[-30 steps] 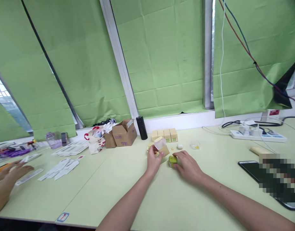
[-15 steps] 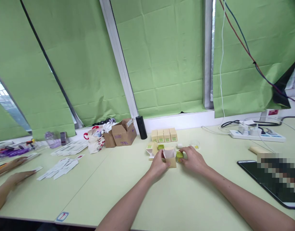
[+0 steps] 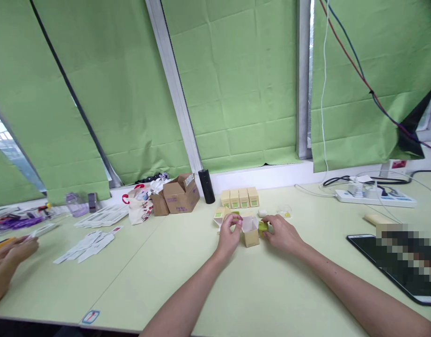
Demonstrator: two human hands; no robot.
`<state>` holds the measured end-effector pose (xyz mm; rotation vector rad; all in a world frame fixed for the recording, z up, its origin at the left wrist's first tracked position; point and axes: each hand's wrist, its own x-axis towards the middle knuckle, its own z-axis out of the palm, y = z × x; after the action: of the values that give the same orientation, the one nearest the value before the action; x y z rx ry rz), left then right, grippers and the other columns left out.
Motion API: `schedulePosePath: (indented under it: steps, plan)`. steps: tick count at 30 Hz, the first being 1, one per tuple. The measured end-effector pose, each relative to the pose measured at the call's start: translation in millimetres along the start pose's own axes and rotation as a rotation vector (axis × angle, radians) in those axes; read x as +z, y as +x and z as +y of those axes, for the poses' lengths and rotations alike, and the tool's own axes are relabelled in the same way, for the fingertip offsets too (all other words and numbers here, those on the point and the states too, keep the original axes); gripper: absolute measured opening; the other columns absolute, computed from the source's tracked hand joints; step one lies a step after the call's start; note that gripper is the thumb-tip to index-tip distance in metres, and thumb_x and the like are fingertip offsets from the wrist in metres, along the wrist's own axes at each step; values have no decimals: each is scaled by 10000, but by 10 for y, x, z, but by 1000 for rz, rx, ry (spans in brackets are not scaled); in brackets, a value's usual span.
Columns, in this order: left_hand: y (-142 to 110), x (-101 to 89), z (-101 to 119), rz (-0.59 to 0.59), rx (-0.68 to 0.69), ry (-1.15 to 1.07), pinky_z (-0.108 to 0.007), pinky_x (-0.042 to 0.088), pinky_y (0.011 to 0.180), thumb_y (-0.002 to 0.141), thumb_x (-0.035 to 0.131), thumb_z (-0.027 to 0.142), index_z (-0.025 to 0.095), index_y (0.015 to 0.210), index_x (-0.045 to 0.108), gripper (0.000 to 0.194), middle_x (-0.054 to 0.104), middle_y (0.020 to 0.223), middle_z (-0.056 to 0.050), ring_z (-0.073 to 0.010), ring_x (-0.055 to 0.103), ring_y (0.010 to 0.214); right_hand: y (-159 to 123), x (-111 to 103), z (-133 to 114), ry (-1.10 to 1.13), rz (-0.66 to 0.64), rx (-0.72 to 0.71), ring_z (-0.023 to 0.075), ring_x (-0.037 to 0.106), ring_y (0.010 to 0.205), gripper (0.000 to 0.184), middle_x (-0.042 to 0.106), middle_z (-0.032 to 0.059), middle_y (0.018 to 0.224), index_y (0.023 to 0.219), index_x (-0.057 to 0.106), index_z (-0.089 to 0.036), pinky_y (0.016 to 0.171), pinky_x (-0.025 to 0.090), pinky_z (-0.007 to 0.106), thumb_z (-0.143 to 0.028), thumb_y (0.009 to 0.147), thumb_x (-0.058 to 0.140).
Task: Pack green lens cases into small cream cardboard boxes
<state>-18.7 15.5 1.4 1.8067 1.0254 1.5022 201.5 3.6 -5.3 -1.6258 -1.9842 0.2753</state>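
Note:
A small open cardboard box (image 3: 252, 238), tan outside and white inside, stands on the table between my hands. My left hand (image 3: 229, 238) is at the box's left side, thumb and fingers curled together in a pinch; anything between the fingertips is too small to make out. My right hand (image 3: 281, 231) grips a small green object (image 3: 262, 228) by its right side, close beside the box. Behind my left fingers lies another small box (image 3: 220, 214) with open flaps, partly covered, and a second green piece (image 3: 235, 213), mostly hidden.
Several closed small boxes (image 3: 239, 197) stand in a row behind. A white piece (image 3: 262, 213) and a clear piece (image 3: 284, 211) lie to their right. Further out are a black cylinder (image 3: 206, 186), cardboard carton (image 3: 182, 193), power strip (image 3: 376, 199) and tablet (image 3: 373, 252). A co-worker's hands (image 3: 17, 252) work far left.
My left hand has let go of the open box and shifted slightly left and up. The box has turned a little. The co-worker's hands have drawn together around a white item.

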Motion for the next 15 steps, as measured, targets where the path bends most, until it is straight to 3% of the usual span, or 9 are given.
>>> schedulePosePath:
  steps: [7, 15]
  plan:
    - [19, -13, -126, 6, -134, -111, -389, 511, 951, 813, 660, 235, 206, 1116, 704, 307, 721, 1191, -98, -221, 657, 990, 17, 13, 22, 27, -10, -3, 299, 654, 1183, 366, 734, 111, 1265, 1231, 697, -219, 867, 480, 344, -229, 867, 661]
    - [33, -13, -181, -47, -201, -248, -344, 527, 868, 635, 585, 108, 192, 1141, 628, 515, 700, 1061, -80, -209, 655, 959, 28, 51, 51, 50, -12, -24, 298, 669, 1137, 349, 732, 114, 1259, 1208, 692, -194, 864, 480, 348, -220, 863, 650]
